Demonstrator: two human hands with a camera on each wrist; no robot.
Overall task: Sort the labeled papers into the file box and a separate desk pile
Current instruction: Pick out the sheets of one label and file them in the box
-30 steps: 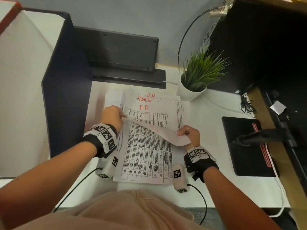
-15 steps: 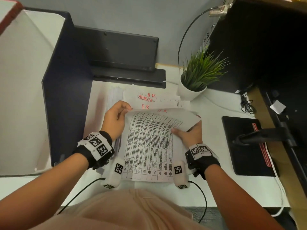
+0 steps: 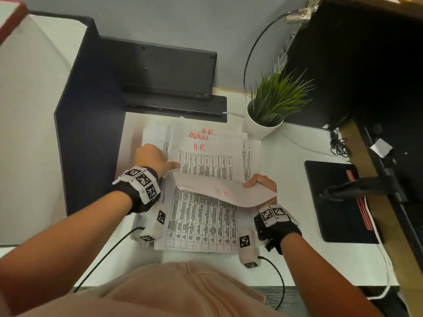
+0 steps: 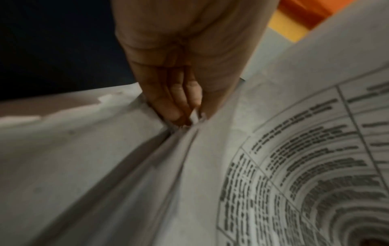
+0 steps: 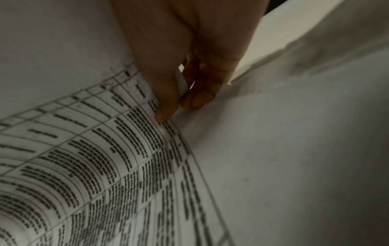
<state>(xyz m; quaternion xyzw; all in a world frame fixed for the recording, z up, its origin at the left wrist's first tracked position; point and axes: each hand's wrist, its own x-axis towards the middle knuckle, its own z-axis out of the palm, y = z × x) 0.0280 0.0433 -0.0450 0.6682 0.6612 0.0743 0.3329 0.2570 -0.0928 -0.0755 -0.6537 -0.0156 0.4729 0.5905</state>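
Note:
A stack of printed table sheets (image 3: 206, 165) lies on the white desk, with red labels "H.R" and "ADMIN" at their tops. The top sheet (image 3: 226, 193) is folded back toward me, and its red label shows through the back. My left hand (image 3: 170, 164) pinches this sheet's left edge, as the left wrist view shows at the fingertips (image 4: 179, 116). My right hand (image 3: 254, 184) pinches the folded-over far corner between thumb and fingers (image 5: 195, 99). The black file box (image 3: 169, 72) stands behind the stack.
A potted plant (image 3: 270, 110) stands just right of the stack's far corner. A black pad (image 3: 336, 202) lies on the right, beside a dark monitor arm (image 3: 357, 188). A dark partition (image 3: 89, 124) walls the stack's left side. Cables run from both wrists.
Half a second ago the top sheet lay nearly flat under both hands. Now its upper part is folded toward me again, the right hand drawn back and the left hand higher on the left edge.

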